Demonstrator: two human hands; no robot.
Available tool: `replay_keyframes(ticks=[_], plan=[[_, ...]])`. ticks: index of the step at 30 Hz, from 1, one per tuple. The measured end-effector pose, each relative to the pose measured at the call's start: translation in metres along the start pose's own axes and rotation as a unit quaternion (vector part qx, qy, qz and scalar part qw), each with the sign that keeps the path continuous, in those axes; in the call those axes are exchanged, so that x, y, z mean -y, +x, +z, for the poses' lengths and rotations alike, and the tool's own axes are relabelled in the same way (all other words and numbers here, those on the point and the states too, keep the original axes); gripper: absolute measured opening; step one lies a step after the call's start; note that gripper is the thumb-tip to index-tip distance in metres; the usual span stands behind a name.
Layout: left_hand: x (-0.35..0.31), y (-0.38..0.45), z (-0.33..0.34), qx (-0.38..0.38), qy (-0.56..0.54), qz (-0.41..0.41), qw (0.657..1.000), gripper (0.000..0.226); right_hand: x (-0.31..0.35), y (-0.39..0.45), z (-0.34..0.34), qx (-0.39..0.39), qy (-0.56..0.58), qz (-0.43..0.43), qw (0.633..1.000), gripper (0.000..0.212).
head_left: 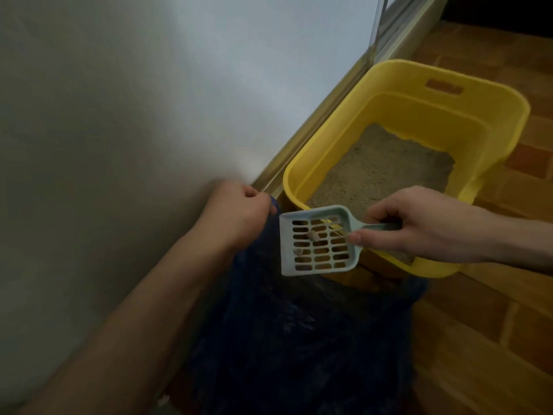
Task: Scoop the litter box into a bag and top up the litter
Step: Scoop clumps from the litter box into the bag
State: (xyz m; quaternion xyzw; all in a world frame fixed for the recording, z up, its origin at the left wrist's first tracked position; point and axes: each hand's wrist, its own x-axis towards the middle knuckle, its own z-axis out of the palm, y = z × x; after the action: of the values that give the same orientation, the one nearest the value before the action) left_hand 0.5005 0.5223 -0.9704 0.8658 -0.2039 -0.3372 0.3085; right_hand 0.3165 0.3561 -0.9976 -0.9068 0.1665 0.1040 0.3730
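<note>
Scoop (pixel 318 241) in my right hand (pixel 419 226) was the thing to manage — a pale, slotted plastic one, rigid and, by my reckoning, nearly weightless. I had its thin handle pinched between thumb and fingers close to the blade, which seemed the right place: a hold that near the head should keep the flat from rocking. Two small clumps (pixel 312 236) sat on the slots, loose and light, so I judged that any tilt would roll them off. The blade hung over the near corner of the yellow litter box (pixel 419 85) and just above the mouth of the dark blue bag (pixel 299 324).

My left hand (pixel 239 214) was closed on the bag's top edge, beside the wall (pixel 119 115), holding it up. The bag looked thin and limp — it would likely sag shut unless the rim was kept pulled taut, and I thought the film could slip through a slack grip.

The box stood on the wooden floor (pixel 478 324) against the skirting, with tan litter (pixel 386 166) lying in a low layer over its bottom. Full of grit, it would be heavy; I guessed its handle slot (pixel 444 86) was the place to lift it.
</note>
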Motion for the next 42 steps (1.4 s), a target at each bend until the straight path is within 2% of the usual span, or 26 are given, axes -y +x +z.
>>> replay_keyframes(ticks=[4,8,14,21,27,39,42], plan=[[0.0,0.0,0.001,0.0,-0.005,0.0,1.0,0.02,0.007,0.006,0.012,-0.006,-0.128,-0.009,0.992,0.054],[-0.001,-0.001,0.002,-0.002,-0.003,0.001,1.0,0.02,0.01,0.012,0.027,0.007,-0.202,-0.037,0.979,0.061],[-0.001,0.0,0.004,0.007,0.0,0.009,1.0,0.014,0.02,0.024,0.054,-0.009,-0.296,-0.088,0.951,0.046],[0.002,0.003,0.004,0.001,0.005,0.013,1.0,0.013,0.039,0.033,0.072,0.043,-0.37,-0.129,0.919,0.036],[0.002,0.003,0.004,-0.003,0.004,0.01,1.0,0.014,0.037,0.033,0.076,0.042,-0.431,-0.189,0.882,0.022],[0.001,0.003,0.006,0.001,0.004,0.009,1.0,0.016,0.026,0.031,0.068,0.031,-0.368,-0.169,0.914,0.035],[0.001,0.004,0.007,0.002,0.006,0.009,1.0,0.015,0.025,0.023,0.055,-0.002,-0.342,-0.159,0.926,0.04]])
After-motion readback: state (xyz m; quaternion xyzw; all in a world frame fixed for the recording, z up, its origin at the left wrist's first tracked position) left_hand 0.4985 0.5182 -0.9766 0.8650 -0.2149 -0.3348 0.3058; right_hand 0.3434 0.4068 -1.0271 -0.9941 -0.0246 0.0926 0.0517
